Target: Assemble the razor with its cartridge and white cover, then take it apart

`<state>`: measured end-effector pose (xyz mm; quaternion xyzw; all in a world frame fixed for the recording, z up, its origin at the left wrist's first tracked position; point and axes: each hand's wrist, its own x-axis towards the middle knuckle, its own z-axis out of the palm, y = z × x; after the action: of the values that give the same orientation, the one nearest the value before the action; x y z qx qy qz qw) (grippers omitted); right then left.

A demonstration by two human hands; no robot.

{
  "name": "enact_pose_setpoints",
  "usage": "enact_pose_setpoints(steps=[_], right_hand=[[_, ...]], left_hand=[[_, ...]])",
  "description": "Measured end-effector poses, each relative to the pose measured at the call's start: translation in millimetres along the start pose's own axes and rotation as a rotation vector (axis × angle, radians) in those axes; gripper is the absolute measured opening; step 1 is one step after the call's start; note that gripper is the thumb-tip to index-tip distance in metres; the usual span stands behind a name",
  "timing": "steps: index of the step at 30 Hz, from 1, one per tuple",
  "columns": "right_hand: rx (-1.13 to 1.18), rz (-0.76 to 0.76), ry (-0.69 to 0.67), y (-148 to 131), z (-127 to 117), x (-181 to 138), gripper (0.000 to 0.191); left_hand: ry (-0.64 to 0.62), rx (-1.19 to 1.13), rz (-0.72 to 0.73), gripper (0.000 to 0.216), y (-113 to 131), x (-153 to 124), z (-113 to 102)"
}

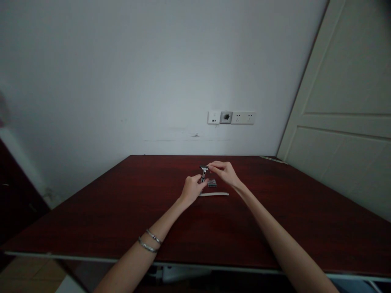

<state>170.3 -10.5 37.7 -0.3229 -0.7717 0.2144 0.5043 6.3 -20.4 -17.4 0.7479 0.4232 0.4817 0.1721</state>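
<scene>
Wrapped round the dark and silver handle of a razor (203,174), my left hand (191,189) keeps it upright above the table. The razor's T-shaped head points up. My right hand (224,171) pinches at the right end of that head, thumb and forefinger together; whether a small piece sits between them I cannot make out. Just behind my left fingertips lies a small clear case (211,183) with dark contents. A thin pale strip with a hole at its end (215,194) lies flat on the table, its left end partly hidden by my left hand.
The dark red wooden table (128,203) reaches back to a white wall with sockets (243,118). A pale panelled door (342,122) stands at the right. A thin flat strip (273,160) lies by the table's far right corner.
</scene>
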Motion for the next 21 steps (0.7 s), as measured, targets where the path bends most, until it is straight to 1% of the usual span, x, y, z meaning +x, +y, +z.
enact_pose_setpoints(steps=[7, 15, 21], right_hand=[[-0.029, -0.056, -0.028, -4.2, -2.7, 0.1, 0.023], [-0.048, -0.092, -0.044, -9.4, -4.6, -1.4, 0.022], [-0.064, -0.109, -0.059, -10.4, -5.4, -2.3, 0.022]], left_hand=[[0.02, 0.068, 0.014, 0.031, -2.3, 0.9, -0.2], [0.028, 0.073, 0.036, 0.032, -5.4, 0.5, -0.7], [0.031, 0.088, 0.033, 0.032, -2.9, 0.1, -1.4]])
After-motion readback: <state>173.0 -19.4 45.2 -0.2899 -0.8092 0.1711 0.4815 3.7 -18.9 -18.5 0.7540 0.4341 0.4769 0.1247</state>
